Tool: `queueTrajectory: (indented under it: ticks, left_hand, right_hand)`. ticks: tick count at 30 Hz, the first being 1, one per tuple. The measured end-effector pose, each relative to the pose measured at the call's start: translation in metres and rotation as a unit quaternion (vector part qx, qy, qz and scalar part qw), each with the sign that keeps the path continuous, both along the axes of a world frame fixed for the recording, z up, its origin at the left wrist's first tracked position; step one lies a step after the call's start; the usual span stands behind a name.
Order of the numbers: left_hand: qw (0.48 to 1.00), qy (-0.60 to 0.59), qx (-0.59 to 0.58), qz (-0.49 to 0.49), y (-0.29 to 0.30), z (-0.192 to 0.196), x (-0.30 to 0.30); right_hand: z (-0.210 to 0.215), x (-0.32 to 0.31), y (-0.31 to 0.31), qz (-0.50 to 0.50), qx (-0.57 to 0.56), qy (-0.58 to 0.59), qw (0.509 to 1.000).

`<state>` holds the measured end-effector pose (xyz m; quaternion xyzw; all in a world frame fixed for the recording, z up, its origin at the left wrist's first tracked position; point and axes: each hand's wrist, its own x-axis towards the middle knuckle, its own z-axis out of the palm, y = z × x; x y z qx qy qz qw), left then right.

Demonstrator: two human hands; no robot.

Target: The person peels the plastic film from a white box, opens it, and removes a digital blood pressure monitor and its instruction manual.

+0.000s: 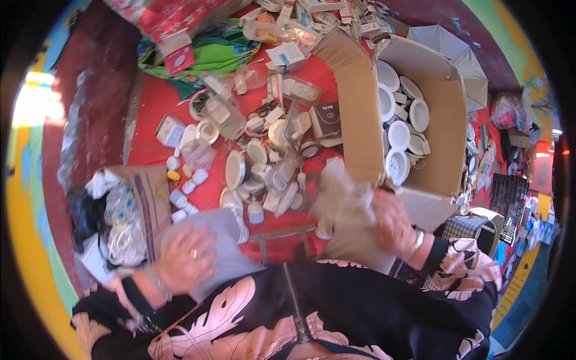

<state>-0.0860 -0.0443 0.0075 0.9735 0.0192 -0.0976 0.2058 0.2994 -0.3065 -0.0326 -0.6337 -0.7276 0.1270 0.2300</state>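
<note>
My left hand (pixel 187 259) lies over my grey-clad left knee with its fingers spread and nothing in them. At my right knee, my right hand (pixel 393 225) is closed on a crumpled, see-through plastic bag (pixel 343 197). Motion smears the bag, so I cannot tell whether anything is inside. Just beyond the right hand stands an open cardboard box (pixel 355 96), with several round white light fixtures (pixel 399 135) in it. In front of my knees, a loose pile of white round fixtures (pixel 236 170), plastic packs and small parts covers a red cloth (pixel 156 108).
Small white bottles and bulbs (pixel 189 185) lie left of the pile. A brown bag (pixel 153 195) with cables and clear plastic stands by my left knee. Small cartons (pixel 360 27) heap up at the far side, near a green patterned cloth (pixel 219 45). A black crate (pixel 509 201) is at right.
</note>
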Motion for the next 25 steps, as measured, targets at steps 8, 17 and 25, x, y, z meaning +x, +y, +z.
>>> queueTrajectory:
  ticks: [8, 17, 25]
  left_hand:
    - [0.996, 0.001, 0.023, -0.085, 0.043, -0.037, 0.04]
    - [0.983, 0.06, -0.166, -0.043, 0.018, -0.02, 0.07]
    - [0.985, 0.139, -0.101, 0.024, -0.049, 0.004, 0.064]
  right_hand:
    - [-0.007, 0.039, 0.031, -0.013, -0.217, 0.105, 0.97]
    - [0.023, -0.001, -0.011, -0.118, -0.251, 0.14, 0.951]
    - [0.051, -0.058, -0.07, -0.21, -0.328, 0.031, 0.92]
